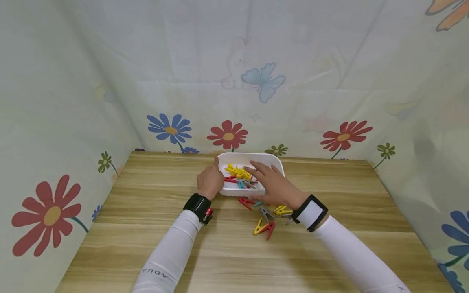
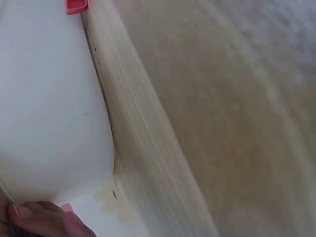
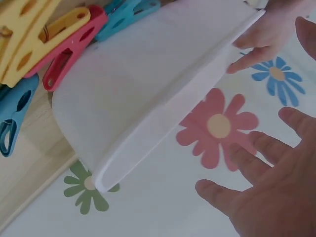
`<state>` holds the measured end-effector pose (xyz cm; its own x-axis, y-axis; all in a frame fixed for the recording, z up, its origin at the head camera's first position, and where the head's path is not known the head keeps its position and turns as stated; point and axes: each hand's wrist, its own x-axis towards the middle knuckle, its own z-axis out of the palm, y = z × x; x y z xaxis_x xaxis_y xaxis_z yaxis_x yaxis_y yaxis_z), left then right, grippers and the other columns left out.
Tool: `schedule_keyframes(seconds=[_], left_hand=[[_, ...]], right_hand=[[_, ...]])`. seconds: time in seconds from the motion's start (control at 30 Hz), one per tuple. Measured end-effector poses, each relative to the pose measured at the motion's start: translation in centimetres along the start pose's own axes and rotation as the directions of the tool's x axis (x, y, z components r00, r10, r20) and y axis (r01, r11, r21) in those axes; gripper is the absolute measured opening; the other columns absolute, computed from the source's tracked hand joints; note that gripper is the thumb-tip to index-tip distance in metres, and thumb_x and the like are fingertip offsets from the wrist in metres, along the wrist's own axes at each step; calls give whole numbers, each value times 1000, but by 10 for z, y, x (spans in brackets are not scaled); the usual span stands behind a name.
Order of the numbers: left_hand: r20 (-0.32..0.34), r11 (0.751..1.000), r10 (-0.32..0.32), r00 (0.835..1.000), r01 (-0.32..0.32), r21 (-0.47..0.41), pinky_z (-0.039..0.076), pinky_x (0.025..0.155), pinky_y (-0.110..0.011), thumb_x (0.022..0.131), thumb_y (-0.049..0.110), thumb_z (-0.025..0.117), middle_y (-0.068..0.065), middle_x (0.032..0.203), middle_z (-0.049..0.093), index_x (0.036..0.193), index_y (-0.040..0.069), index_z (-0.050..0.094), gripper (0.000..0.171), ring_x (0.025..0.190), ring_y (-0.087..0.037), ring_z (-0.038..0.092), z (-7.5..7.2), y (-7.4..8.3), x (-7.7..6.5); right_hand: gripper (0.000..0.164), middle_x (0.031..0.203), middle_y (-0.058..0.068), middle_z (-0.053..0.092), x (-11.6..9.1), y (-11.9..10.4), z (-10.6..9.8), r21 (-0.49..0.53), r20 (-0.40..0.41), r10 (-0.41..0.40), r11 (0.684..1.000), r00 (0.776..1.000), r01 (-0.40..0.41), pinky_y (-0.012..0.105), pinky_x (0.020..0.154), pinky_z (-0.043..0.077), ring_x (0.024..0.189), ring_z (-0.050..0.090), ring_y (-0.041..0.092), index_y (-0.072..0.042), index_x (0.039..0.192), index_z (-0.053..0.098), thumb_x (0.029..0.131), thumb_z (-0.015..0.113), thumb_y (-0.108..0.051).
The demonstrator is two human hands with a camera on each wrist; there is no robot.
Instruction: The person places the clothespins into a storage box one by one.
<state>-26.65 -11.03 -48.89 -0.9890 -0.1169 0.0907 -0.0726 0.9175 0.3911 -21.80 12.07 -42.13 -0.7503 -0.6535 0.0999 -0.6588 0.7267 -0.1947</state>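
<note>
A white plastic tub (image 1: 253, 156) stands near the back of the table, with yellow clothespins (image 1: 239, 172), red, blue and grey ones inside. My left hand (image 1: 210, 181) grips the tub's left rim; in the left wrist view its fingertips (image 2: 42, 217) curl at the tub's edge. Above the tub's right side is my right hand (image 1: 275, 185), palm down, fingers spread and holding nothing. In front of the tub, partly under that hand, lie loose clothespins: a red one (image 1: 245, 202), a grey one (image 1: 265, 213), a yellow one (image 1: 283, 210) and, nearer me, a crossed yellow and red (image 1: 270, 230) pair.
The wood-grain table (image 1: 165, 252) runs back to a flower-printed curtain (image 1: 293, 118) close behind the tub. More curtain hangs along the left and right sides. Each wrist carries a black strap (image 1: 198, 206).
</note>
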Motion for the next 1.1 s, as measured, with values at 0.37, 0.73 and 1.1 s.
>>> schedule_keyframes(seconds=[0.37, 0.73, 1.1], left_hand=[[9, 1000, 1, 1000, -1, 18, 35, 46, -31, 96, 24, 54, -5, 60, 48, 153, 12, 35, 62, 49, -23, 49, 1, -1, 1], [9, 1000, 10, 1000, -10, 17, 36, 46, -31, 96, 24, 54, -5, 62, 50, 154, 12, 34, 62, 49, -22, 50, 1, -1, 2], [-6, 1000, 20, 1000, -20, 20, 35, 45, -31, 96, 24, 54, -6, 63, 51, 153, 12, 35, 61, 50, -22, 49, 1, -1, 1]], right_hand=[[99, 165, 7, 19, -55, -35, 7, 4, 139, -84, 996, 987, 84, 63, 115, 23, 150, 23, 33, -26, 156, 26, 77, 76, -56], [83, 157, 7, 38, -79, -40, 35, 21, 296, -93, 996, 951, 91, 58, 112, 33, 145, 33, 35, -26, 150, 41, 78, 80, -40], [42, 127, 3, 60, -86, -38, 60, -56, 160, -180, 980, 971, 191, 47, 105, 44, 126, 53, 27, -23, 126, 64, 85, 74, -16]])
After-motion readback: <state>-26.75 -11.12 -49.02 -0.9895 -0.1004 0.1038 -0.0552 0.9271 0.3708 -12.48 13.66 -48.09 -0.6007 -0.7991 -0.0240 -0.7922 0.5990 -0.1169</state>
